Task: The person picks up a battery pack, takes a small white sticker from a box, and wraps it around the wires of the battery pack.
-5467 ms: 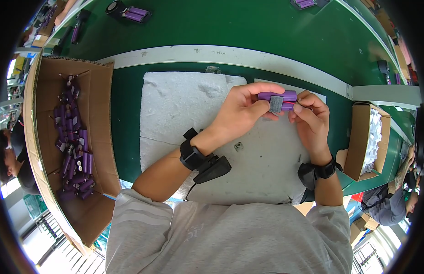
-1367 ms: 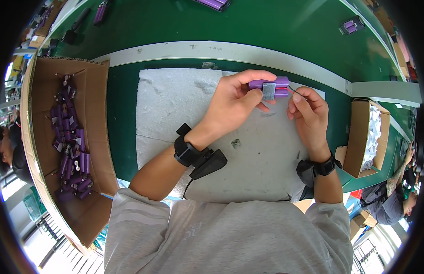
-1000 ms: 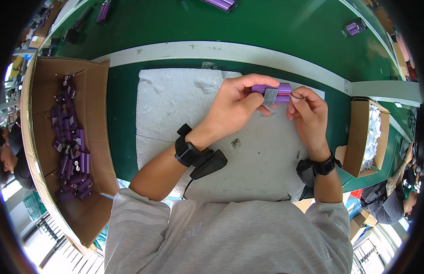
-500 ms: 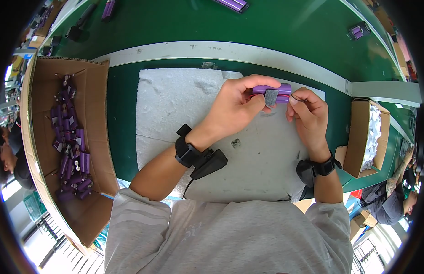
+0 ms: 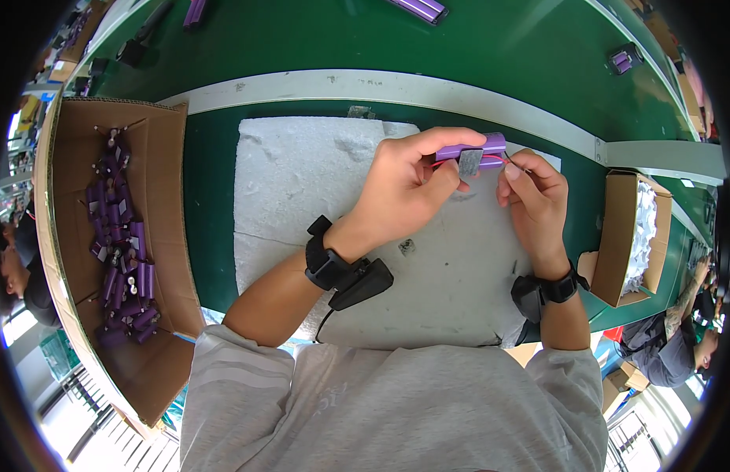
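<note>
My left hand (image 5: 410, 177) holds a purple battery pack (image 5: 491, 143) of two cylindrical cells, thumb and fingers closed around its left part. A grey pad (image 5: 470, 163) sits across the cells, and a red wire (image 5: 491, 157) runs along the pack. At the pack's right end, my right hand (image 5: 535, 189) pinches a thin dark wire (image 5: 507, 155) between thumb and forefinger. Both hands are raised over the far right part of a white foam sheet (image 5: 317, 165). Where the wire joins the pack is too small to make out.
A deep cardboard box (image 5: 156, 370) at the left contains many purple battery packs (image 5: 117, 212). A smaller carton (image 5: 613, 236) of white pieces stands at the right. Beyond a pale metal rail (image 5: 302, 84), purple packs (image 5: 418, 9) lie on a green surface (image 5: 491, 47).
The held pack has tilted slightly, its right end rising, and the dark wire shows more. Things on the green surface beyond the rail have shifted to the right.
</note>
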`<state>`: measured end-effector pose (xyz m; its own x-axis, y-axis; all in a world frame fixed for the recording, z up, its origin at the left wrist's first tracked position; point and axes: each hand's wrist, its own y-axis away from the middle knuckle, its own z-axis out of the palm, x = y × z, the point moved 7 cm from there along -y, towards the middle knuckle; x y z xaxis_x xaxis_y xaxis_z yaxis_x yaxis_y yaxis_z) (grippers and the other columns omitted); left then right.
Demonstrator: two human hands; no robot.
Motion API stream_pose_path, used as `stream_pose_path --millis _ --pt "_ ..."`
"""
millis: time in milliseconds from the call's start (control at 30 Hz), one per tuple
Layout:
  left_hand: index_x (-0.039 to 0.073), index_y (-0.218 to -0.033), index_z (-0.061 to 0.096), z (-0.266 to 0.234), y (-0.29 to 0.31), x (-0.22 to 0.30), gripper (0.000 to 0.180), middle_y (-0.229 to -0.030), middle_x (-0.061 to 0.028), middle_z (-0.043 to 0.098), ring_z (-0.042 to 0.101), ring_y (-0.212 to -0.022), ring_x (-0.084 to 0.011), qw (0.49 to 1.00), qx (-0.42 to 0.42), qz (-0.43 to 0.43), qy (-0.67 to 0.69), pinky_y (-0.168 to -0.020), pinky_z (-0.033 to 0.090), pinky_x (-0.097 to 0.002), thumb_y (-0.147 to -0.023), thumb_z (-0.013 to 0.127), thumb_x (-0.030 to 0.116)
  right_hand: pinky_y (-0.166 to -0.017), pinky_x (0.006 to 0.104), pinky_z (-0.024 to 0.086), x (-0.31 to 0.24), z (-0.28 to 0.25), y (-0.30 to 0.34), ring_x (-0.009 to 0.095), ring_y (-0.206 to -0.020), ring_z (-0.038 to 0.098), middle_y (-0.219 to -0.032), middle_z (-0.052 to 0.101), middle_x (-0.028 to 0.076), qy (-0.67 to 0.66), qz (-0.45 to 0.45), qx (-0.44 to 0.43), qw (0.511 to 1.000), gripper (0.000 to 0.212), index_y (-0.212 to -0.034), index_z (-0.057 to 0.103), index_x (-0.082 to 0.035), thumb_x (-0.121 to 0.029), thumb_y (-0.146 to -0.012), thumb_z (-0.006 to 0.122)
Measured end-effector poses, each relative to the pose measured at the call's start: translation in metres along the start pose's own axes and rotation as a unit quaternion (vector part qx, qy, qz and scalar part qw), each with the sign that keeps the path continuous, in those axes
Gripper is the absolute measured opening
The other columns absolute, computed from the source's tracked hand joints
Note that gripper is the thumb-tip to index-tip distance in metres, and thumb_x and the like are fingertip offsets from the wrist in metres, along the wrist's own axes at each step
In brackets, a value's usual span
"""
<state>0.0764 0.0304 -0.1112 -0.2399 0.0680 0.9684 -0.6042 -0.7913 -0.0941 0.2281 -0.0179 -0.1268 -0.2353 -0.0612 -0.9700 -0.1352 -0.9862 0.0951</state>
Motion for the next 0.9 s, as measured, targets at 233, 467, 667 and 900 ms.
stream_pose_path --millis 233,467,667,900 --pt "-0.002 -0.111 0.053 0.0 -0.0002 -0.002 0.033 -0.109 -0.0113 0.055 0.055 -0.093 -0.0143 0.999 -0.011 0.003 -0.041 -0.075 0.053 -0.0299 -0.082 0.04 -0.009 -0.054 0.0246 0.042 -0.0013 0.0003 -0.0005 0.012 -0.063 0.052 -0.08 0.054 0.007 -0.008 -0.019 -0.013 1.0 0.008 -0.089 0.057 0.004 0.002 -0.082 0.054" --pt "-0.001 -0.111 0.053 0.0012 -0.0005 -0.003 0.034 -0.109 -0.0108 0.055 0.055 -0.093 -0.0137 0.999 -0.018 -0.001 -0.04 -0.075 0.053 -0.0296 -0.081 0.04 -0.01 -0.054 0.0249 0.042 -0.0009 0.0005 -0.0002 0.013 -0.063 0.052 -0.079 0.053 0.007 -0.006 -0.027 -0.021 0.999 0.008 -0.088 0.057 0.003 0.004 -0.081 0.054" --pt "0.0 -0.111 0.054 0.0018 -0.0008 -0.0042 0.034 -0.108 -0.0108 0.055 0.055 -0.092 -0.0138 0.999 -0.025 -0.003 -0.048 -0.075 0.052 -0.0292 -0.081 0.04 -0.01 -0.054 0.0244 0.043 -0.0028 0.0016 0.0 0.012 -0.063 0.052 -0.079 0.053 0.006 0.014 -0.034 -0.021 0.999 0.008 -0.088 0.058 0.002 0.004 -0.08 0.055" --pt "0.0 -0.111 0.053 0.0024 -0.0014 -0.0047 0.034 -0.107 -0.0108 0.056 0.056 -0.091 -0.0142 0.999 -0.021 -0.005 -0.034 -0.074 0.053 -0.029 -0.082 0.04 -0.009 -0.053 0.0239 0.043 -0.0038 0.0018 0.0003 0.012 -0.062 0.052 -0.078 0.054 0.006 0.017 -0.037 -0.012 0.999 0.008 -0.087 0.058 0.003 0.004 -0.08 0.055"
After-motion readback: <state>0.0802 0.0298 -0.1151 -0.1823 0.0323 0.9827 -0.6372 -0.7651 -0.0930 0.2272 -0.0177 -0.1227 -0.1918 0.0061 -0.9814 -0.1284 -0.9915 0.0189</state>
